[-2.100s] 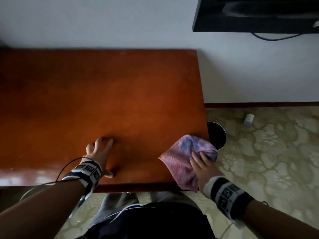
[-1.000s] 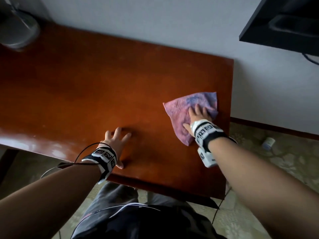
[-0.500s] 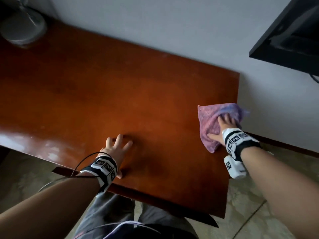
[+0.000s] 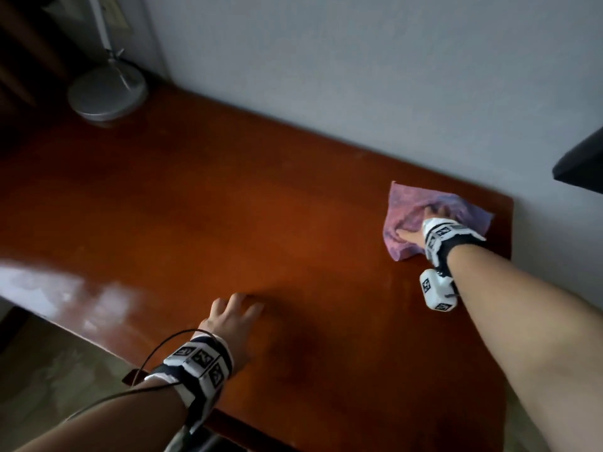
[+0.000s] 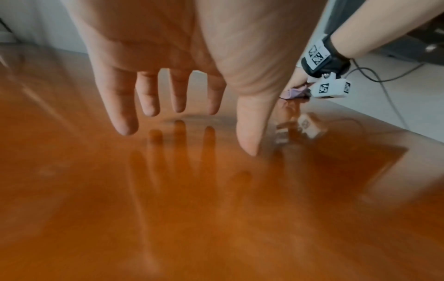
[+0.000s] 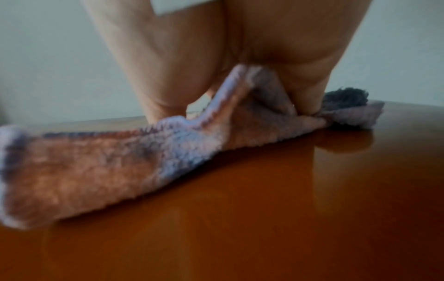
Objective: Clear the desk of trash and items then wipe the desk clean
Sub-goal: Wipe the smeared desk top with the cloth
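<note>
Five straight, spread fingers (image 5: 123, 114) of the left hand (image 4: 228, 324) rest on the glossy reddish-brown wooden desk (image 4: 228, 207) near its front edge. Fingers and thumb of the right hand (image 4: 419, 231) bunch a pink-purple terry cloth (image 4: 403, 203), pressed flat at the desk's far right corner.

From above, the head camera looks steeply down across the table (image 4: 248, 203) toward the wall (image 4: 359, 76), while each wrist camera skims the same surface at close range, the left past its fingers (image 5: 123, 112) toward the cloth (image 5: 294, 93) filling the right view.
</note>
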A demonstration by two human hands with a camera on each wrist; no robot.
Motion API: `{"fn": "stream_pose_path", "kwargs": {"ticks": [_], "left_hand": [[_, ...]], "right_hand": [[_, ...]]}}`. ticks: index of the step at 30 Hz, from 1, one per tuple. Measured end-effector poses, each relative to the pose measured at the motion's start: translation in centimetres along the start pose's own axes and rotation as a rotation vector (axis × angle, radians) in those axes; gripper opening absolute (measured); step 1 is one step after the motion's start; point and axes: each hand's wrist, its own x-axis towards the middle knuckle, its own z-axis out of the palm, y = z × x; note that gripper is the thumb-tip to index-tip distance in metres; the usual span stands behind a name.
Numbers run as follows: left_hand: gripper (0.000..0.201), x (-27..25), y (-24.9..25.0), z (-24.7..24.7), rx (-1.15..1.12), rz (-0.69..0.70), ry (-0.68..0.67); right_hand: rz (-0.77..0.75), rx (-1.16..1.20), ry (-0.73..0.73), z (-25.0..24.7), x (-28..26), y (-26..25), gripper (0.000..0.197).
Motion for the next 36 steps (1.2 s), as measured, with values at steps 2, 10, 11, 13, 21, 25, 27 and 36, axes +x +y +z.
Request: {"fn": "stream_pose_path", "kwargs": {"ticks": [2,10,11,13,21,25,27,36], "left_hand": [[0.082,1.3,-2.6,-1.2,0.008,-0.04,0.014],[0.083,6.3,-8.7,-4.5,0.079,-0.043,-0.017],[0.083,6.6,-9.0,-4.3,0.079,-0.035,-0.033],[0.082,6.7,-9.5,-3.9,0.081,-0.003,-0.057],[0.081,6.5,-10.8,-3.8,0.058,0.144,-0.114],[0.08,6.1,-11.1,-4.5,0.005,0.17,-0.127],[0.078,5.9,-11.5,-4.7,-0.014,0.18,-0.141],[0.097,5.8,-11.8,-4.6,0.014,0.203,-0.255]], "right_hand": [[0.048,0.068,-0.019,-0.8,1.5,-1.4,0.089],[-0.221,-0.111,0.078,1.3,3.7,-18.7,0.087],[-0.234,-0.121,0.059,0.8,3.9,-20.0,0.088],[-0.206,-0.123,0.09,-0.4,5.4,-20.6,0.093],[-0.233,-0.164,0.086,-2.2,5.8,-30.3,0.094],[-0.397,-0.255,0.026,-0.4,0.7,-33.6,0.091],[-0.425,-0.289,-0.027,0.7,-1.5,-32.4,0.091],[0.032,-0.184,-0.112,4.9,-11.0,-15.7,0.102]]}}
